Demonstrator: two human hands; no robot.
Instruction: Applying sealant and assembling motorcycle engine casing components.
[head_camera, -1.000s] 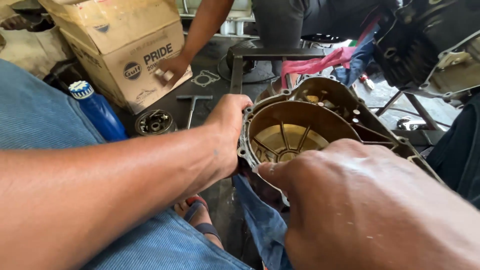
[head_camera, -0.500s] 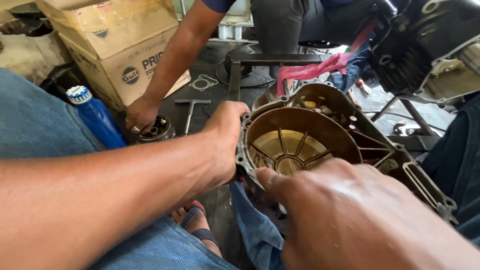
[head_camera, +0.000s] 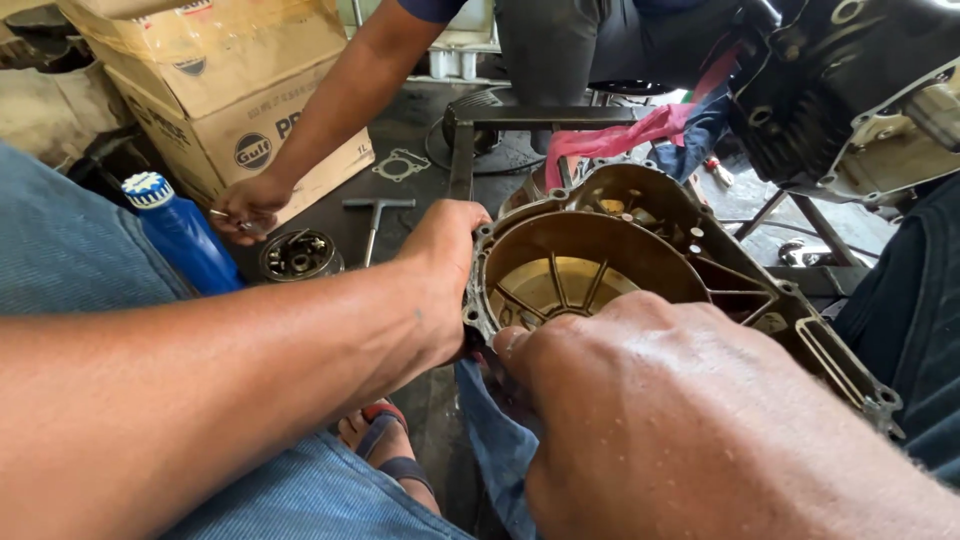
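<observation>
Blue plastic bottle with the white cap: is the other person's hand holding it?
No, the blue plastic bottle stands untouched; the other person's hand is beside it, above the round metal part.

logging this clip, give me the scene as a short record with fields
left hand: grips the left rim of the engine cover
right hand: at the cover's near rim, fingertips touching it
cover: metal, round ribbed hollow facing up
cloth: blue, under the cover
other person's hand: by a round part on the floor
nearby: blue bottle, T-wrench, cardboard box
</observation>
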